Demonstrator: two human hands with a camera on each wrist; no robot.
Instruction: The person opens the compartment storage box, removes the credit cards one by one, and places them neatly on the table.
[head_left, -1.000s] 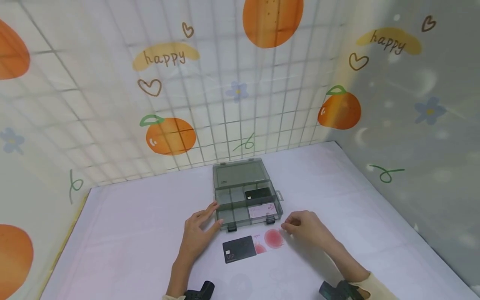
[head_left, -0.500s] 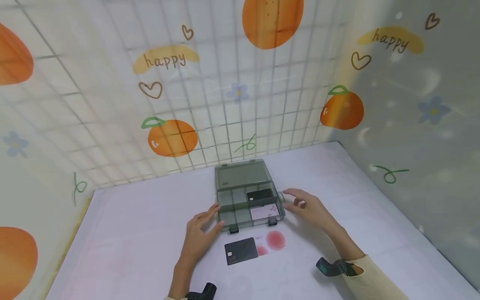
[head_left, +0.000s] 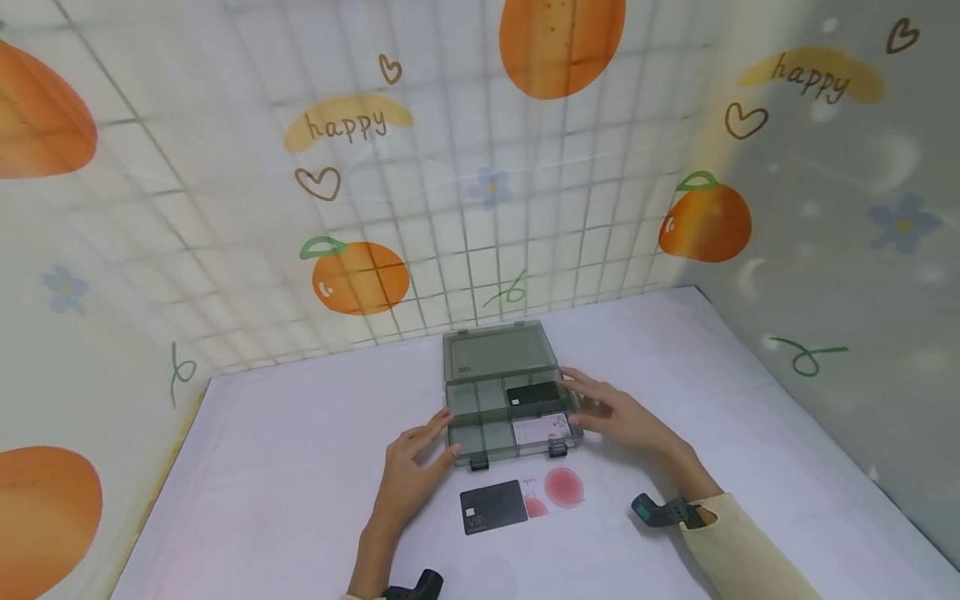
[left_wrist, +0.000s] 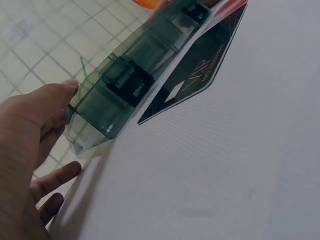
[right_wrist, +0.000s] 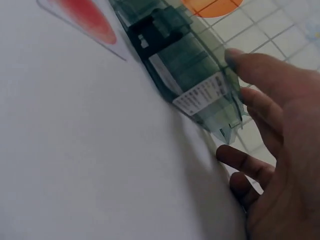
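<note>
A translucent grey-green compartment box [head_left: 467, 437] stands on the table with its lid [head_left: 501, 350] tilted back. In its right-hand compartments lie a black card [head_left: 534, 394] and a white card with a pink print [head_left: 542, 429]. My left hand [head_left: 411, 477] touches the box's left side, thumb by the front corner and loosely extended fingers further back. At the right side my right hand [head_left: 626, 417] rests against the box, thumb near the rim, fingers spread. In both wrist views the lower fingers hang apart from the box. Two dark latches [left_wrist: 129, 82] show on its front.
Before the box lie a black VIP card [head_left: 493, 507] and, at its right edge, a white card with red circles [head_left: 562, 487]. They lie on the white tabletop [head_left: 300, 483]. A printed curtain [head_left: 435, 200] rises behind the table.
My right hand has moved from beside the red-circle card up to the box's right side and now touches it. My left hand stays at the left side. The head view has shifted slightly.
</note>
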